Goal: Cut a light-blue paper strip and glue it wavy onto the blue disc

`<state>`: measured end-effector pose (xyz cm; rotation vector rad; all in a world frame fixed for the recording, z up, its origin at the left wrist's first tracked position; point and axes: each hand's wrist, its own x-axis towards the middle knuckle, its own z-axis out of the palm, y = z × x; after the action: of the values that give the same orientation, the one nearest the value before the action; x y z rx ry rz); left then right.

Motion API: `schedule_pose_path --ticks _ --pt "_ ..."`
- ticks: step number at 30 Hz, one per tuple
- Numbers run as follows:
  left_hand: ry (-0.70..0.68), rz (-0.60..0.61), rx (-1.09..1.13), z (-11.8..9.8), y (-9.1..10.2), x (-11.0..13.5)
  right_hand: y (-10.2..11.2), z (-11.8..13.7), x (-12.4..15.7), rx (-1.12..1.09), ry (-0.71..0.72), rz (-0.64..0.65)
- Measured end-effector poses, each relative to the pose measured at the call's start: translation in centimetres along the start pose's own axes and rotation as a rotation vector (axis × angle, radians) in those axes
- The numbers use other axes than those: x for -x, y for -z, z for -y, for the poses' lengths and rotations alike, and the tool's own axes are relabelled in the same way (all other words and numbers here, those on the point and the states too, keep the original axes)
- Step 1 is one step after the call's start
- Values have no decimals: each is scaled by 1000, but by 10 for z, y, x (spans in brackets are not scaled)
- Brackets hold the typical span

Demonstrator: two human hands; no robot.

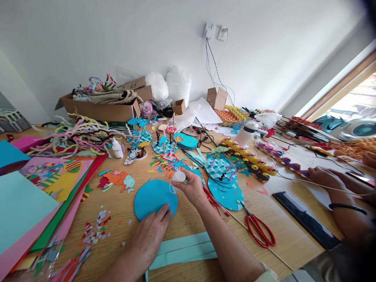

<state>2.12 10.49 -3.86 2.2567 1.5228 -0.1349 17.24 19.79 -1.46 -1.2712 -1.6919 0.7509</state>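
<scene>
A round blue disc (pixel 152 196) lies on the wooden table in front of me. My left hand (pixel 149 235) rests flat on its lower edge, fingers stretched out. Over the disc's right edge, my right hand (pixel 192 190) grips a small translucent plastic container (pixel 178 178) with a whitish round end; its exact kind is hard to make out. Light teal paper strips (pixel 185 250) lie beneath my forearms. Left of the disc are orange and blue paper fish cutouts (pixel 120 180). Decorated blue discs (pixel 225 192) are stacked beyond my right hand.
Red-handled scissors (pixel 260 231) and a thin stick lie to the right, near a black ruler-like bar (pixel 305 219). Another person's hands (pixel 326 182) work at far right. Coloured paper sheets (pixel 26 211) fill the left; a white glue bottle (pixel 117 149) stands behind.
</scene>
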Motion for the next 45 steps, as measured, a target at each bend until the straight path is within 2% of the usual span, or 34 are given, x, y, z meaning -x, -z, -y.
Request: schedule_pose_path --ticks 8,15,23,31,45 --pt "11 23 -17 -3 5 0 -4 0 -2 2 37 9" --pt "-15 -17 -5 1 -2 -3 -1 2 0 12 46 28" --pt "10 -14 -28 -2 1 0 -4 2 -3 -24 45 20" --pt "-8 -39 -25 2 -5 -3 1 0 2 -40 29 30" --pt "27 -4 20 -3 5 1 1 -1 -2 -36 26 18"
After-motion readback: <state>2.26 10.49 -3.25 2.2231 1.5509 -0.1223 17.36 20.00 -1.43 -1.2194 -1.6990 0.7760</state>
